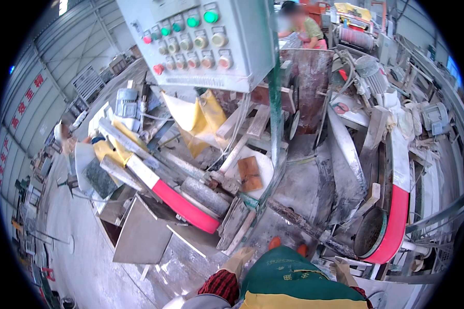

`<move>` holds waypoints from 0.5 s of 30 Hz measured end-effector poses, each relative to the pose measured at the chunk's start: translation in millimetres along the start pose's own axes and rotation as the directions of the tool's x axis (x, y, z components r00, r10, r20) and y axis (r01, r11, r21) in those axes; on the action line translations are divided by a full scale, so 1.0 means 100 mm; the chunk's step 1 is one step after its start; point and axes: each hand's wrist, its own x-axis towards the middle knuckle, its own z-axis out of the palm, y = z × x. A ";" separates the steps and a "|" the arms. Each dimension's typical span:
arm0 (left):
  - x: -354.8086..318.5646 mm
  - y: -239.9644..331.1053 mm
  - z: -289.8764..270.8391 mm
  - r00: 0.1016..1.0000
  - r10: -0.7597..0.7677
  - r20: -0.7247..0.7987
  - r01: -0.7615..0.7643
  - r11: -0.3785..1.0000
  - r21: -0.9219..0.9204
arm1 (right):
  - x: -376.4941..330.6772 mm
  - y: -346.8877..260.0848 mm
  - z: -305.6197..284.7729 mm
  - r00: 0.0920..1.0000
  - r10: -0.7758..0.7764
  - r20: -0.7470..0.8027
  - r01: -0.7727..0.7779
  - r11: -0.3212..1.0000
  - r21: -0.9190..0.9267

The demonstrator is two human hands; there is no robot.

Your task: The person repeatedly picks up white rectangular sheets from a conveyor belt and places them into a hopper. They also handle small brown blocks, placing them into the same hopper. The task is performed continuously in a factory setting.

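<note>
Green cloth, folk, and plenty of it: we're looking down on an apron [288, 273], smooth and bulging, yellow characters across its front and a plain yellow band beneath. Our left hand [238, 260], pale, sits just off its left edge, below a red-and-black checked sleeve [219, 287]; we see nothing in its grasp, though how far the fingers are spread we can't tell. Over to our right hand [344, 271], half hidden by the apron's right edge: its opening and any hold are beyond our view.

Ahead of the left hand, rough wooden slats [237, 224] stack at the near end of a glossy red curved strip [185, 206]. Beyond them a brown block [250, 174], flat-faced, lies toward the right edge of a round white plate [265, 159]. Out right, a second red strip [394, 226] curls round a circular housing [370, 233], dark and gritty inside, contents unclear. Smooth grey panels [142, 234] lean over the dusty floor [87, 268].

Up top, a pale metal cabinet [201, 46] carries rows of round buttons, green, red and whitish, with small labels too blurred for us. Red characters run down the ribbed wall [31, 98].
</note>
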 end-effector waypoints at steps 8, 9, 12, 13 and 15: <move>0.25 -0.39 0.11 0.991 -0.072 0.109 0.082 0.993 -0.089 | -0.09 -0.09 0.07 0.997 -0.070 0.012 0.070 0.997 -0.011; 0.26 -0.37 0.11 0.991 -0.095 0.094 0.105 0.988 -0.110 | -0.09 -0.08 0.07 0.998 -0.067 0.006 0.067 0.998 -0.004; 0.24 -0.37 0.11 0.985 -0.156 0.078 0.167 0.973 -0.162 | -0.07 -0.03 0.10 0.997 -0.073 -0.006 0.073 0.997 -0.006; 0.25 -0.40 0.09 0.981 -0.169 0.095 0.184 0.968 -0.169 | -0.05 0.00 0.11 0.996 -0.085 -0.007 0.085 0.996 -0.020; 0.22 -0.34 0.04 0.977 -0.187 0.101 0.201 0.967 -0.159 | -0.03 0.04 0.11 0.995 -0.102 -0.013 0.101 0.995 -0.026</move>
